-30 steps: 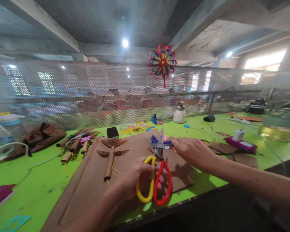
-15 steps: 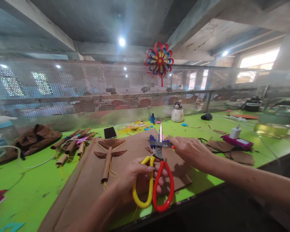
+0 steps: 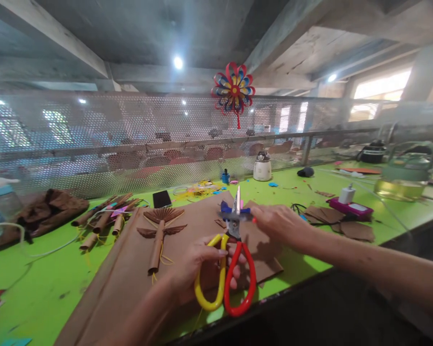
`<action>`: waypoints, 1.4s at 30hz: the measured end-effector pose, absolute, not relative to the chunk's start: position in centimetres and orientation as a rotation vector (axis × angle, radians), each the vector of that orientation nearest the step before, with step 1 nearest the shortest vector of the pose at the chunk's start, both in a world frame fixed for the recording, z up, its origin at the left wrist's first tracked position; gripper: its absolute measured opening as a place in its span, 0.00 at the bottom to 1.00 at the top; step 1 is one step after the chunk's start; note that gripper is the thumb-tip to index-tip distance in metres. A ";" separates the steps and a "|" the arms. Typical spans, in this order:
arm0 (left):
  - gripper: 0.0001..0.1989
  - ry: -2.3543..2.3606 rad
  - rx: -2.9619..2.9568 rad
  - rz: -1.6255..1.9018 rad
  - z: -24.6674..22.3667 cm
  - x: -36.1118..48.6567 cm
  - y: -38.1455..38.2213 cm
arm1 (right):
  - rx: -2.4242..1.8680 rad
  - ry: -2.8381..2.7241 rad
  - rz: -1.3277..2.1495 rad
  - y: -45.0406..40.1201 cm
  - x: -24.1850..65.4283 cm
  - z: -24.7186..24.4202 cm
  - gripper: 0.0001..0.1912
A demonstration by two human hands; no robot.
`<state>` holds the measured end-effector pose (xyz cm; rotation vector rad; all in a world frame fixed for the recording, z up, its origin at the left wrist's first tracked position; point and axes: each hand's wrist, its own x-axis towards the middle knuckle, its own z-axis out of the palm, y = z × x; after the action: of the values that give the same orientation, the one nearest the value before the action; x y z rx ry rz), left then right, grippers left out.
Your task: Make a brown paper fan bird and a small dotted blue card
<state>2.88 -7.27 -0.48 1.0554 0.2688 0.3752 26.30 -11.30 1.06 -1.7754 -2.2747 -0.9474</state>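
Observation:
My left hand (image 3: 205, 257) is closed around the scissors (image 3: 241, 283), which have one yellow and one red handle loop. Their blades (image 3: 237, 199) point up and away from me. In the closed fingers of my right hand (image 3: 274, 218) is a small blue-and-grey tool (image 3: 234, 211) with a red spot near the grip. It lies crosswise against the blades; blur hides its exact kind. Left of the scissors, a brown paper figure (image 3: 159, 240) with a pleated fan top, side wings and a tube body rests on a large brown paper sheet (image 3: 119, 278).
Several brown paper tubes (image 3: 103, 221) with yellow string lie at the left, beside crumpled brown cloth (image 3: 52, 214). A phone (image 3: 161, 199), white bottle (image 3: 262, 168), purple box (image 3: 353, 209), and a green-lidded jug (image 3: 402, 185) stand around. A mesh partition (image 3: 130, 139) runs behind the green table.
The whole view has shifted slightly, so things appear a little further left. Both hands keep their hold; the blue-and-grey tool sits marginally lower on the blades and looks blurred.

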 end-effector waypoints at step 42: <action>0.11 0.263 1.029 0.335 -1.1 2.9 -6.8 | -2.085 -2.134 -0.861 -11.1 27.4 2.9 0.08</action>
<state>2.89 -6.76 -1.08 1.0291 0.2632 0.3347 27.44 -11.08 2.86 -2.0854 -2.1340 -0.8605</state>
